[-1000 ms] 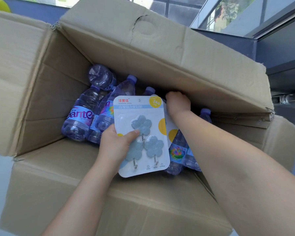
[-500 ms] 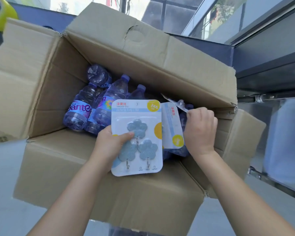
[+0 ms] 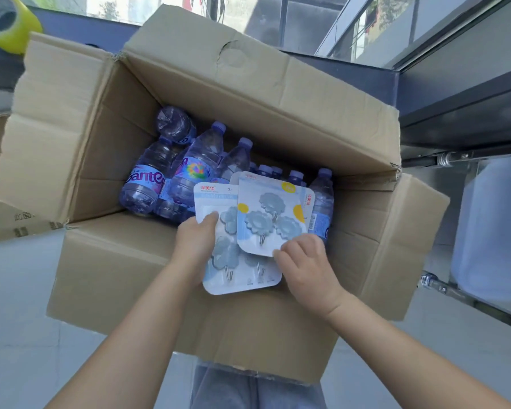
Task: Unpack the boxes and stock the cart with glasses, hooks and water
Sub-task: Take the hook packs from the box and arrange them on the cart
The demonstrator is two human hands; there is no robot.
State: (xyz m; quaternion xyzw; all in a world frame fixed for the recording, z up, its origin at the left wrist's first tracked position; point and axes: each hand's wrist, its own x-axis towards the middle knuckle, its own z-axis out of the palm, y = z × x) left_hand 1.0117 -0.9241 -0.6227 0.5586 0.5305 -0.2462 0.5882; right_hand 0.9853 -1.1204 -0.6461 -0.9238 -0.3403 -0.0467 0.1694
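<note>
Right hand (image 3: 304, 268) has laid its pinched second hook card (image 3: 270, 215) over the left hand (image 3: 194, 246)'s gripped first hook card (image 3: 242, 276).

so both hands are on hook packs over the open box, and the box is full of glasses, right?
Not glasses. The head view shows water bottles in the cardboard box. The rest holds: left hand grips one hook pack, right hand holds a second pack.

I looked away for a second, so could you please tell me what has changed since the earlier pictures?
The right hand came out of the box gripping a second hook pack and laid it over the first pack. The left hand still holds that first pack; the water bottles stayed put.
</note>
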